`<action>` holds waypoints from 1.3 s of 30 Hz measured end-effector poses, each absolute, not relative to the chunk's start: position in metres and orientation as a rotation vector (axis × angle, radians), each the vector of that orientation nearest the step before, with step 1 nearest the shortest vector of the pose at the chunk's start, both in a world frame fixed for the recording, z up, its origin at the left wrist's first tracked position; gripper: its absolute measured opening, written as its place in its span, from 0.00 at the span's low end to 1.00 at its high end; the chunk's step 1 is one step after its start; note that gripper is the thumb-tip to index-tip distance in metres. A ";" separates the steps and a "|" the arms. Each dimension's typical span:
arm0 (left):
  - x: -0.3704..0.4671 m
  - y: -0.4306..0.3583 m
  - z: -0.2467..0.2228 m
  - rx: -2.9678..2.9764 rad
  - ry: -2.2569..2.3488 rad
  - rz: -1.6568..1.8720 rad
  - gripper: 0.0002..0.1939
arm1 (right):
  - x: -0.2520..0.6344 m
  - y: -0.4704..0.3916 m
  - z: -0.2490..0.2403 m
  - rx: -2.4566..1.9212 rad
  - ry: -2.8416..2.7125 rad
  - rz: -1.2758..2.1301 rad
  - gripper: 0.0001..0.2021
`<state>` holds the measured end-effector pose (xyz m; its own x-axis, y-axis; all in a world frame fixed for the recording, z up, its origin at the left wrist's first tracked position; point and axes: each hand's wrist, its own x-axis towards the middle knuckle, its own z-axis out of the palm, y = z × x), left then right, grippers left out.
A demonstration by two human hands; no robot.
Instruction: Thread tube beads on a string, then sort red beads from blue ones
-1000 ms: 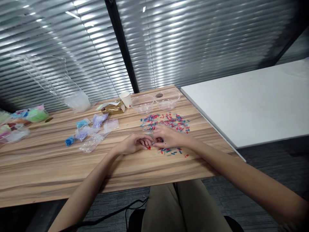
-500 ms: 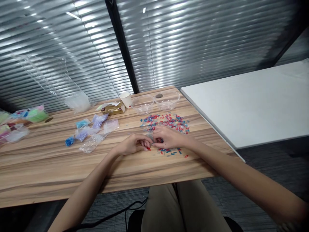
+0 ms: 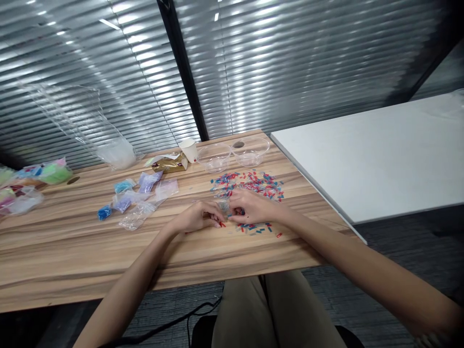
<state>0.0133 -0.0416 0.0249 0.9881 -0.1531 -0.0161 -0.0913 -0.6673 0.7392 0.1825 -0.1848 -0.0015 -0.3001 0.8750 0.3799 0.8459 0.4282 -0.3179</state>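
My left hand rests low over the wooden table, its fingers curled and closed together. Small red pieces show right at its fingertips. Close beside it, my right hand is closed, thumb and fingers pinched. Something dark blue shows in the curl of those fingers, too small to name. A piece of clear plastic lies between the two hands, partly hidden. Behind and around my right hand spreads a heap of small red, blue and clear pieces. More loose pieces lie in front of it.
Two joined clear plastic bowls, a white paper cup and a gold packet stand behind. Small bags of blue and purple bits lie left. Other coloured bags are further left. A white table adjoins on the right.
My left hand has shifted slightly left, widening the gap between the hands. My right hand stays nearly in place, and the heap looks unchanged.
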 end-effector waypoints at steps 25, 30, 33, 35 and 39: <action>0.001 -0.013 0.041 2.380 0.003 -0.337 0.06 | 0.181 -0.185 -0.002 -1.446 -2.167 0.079 0.08; -0.006 -0.008 0.052 2.338 0.014 -0.422 0.08 | 0.182 -0.184 -0.003 -1.441 -2.189 0.067 0.07; -0.006 -0.008 0.052 2.342 0.012 -0.418 0.09 | 0.181 -0.185 -0.002 -1.452 -2.190 0.071 0.07; -0.005 -0.010 0.050 2.360 0.040 -0.408 0.11 | 0.181 -0.185 -0.001 -1.469 -2.188 0.068 0.08; -0.002 -0.015 0.046 2.385 0.050 -0.415 0.09 | 0.180 -0.186 0.001 -1.491 -2.183 0.080 0.08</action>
